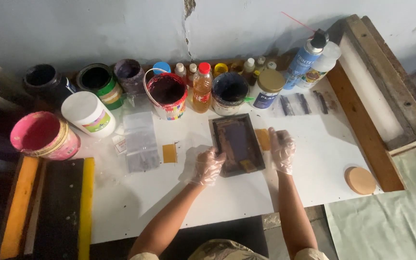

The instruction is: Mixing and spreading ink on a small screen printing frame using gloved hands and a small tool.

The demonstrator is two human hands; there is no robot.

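Note:
A small dark rectangular frame with a purple-stained screen [237, 142] lies on the white tabletop [314, 159]. My left hand [208, 166], in a clear plastic glove, grips the frame's lower left edge. My right hand [281, 150], also gloved, rests against the frame's right side, over a small yellow-brown patch [263, 138]. Another yellow-brown patch [169, 153] lies to the left of the frame.
Paint tubs stand along the back: a pink one [42, 136], a white lidded one [88, 113], a dark red one [167, 94], a dark blue one [229, 91]. Bottles, a spray can [304, 58], a plastic bag [140, 142], a round wooden lid [360, 180] and a large wooden frame [381, 91] surround the work.

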